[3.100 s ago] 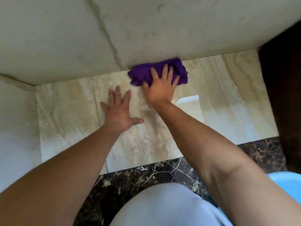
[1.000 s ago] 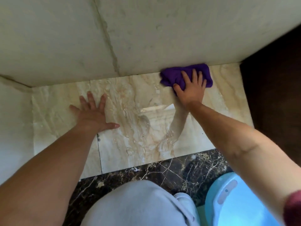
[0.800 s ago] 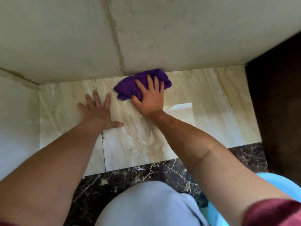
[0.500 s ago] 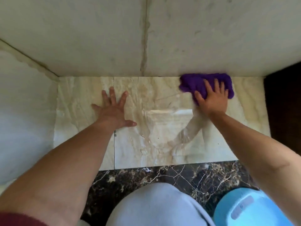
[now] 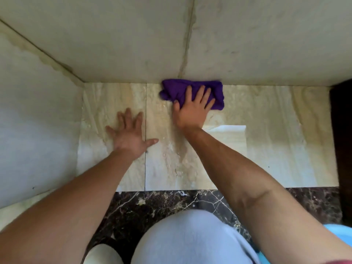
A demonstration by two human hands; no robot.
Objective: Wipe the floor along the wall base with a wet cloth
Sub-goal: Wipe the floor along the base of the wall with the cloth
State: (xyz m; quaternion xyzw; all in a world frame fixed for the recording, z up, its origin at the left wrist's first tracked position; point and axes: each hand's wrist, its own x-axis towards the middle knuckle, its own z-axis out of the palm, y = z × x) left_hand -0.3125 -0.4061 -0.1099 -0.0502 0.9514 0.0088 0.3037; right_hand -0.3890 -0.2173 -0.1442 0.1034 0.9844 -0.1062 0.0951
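A bunched purple cloth (image 5: 177, 90) lies on the beige marble floor (image 5: 266, 149), pushed right up against the base of the pale wall (image 5: 247, 44), just under a vertical wall joint. My right hand (image 5: 192, 109) presses flat on the cloth, fingers spread over its near half. My left hand (image 5: 130, 134) rests palm down on the bare floor to the left, fingers apart, holding nothing, across a tile seam.
A side wall (image 5: 38, 121) closes the corner at the left. Dark wood (image 5: 342, 140) borders the floor at the right. A dark veined marble strip (image 5: 171, 201) runs near my grey-clad knee (image 5: 190, 239). A light blue object (image 5: 341, 233) shows at the lower right.
My right hand has slid the cloth leftward along the wall base, from the right part of the floor to beneath the wall joint. My left hand stays planted on the floor.
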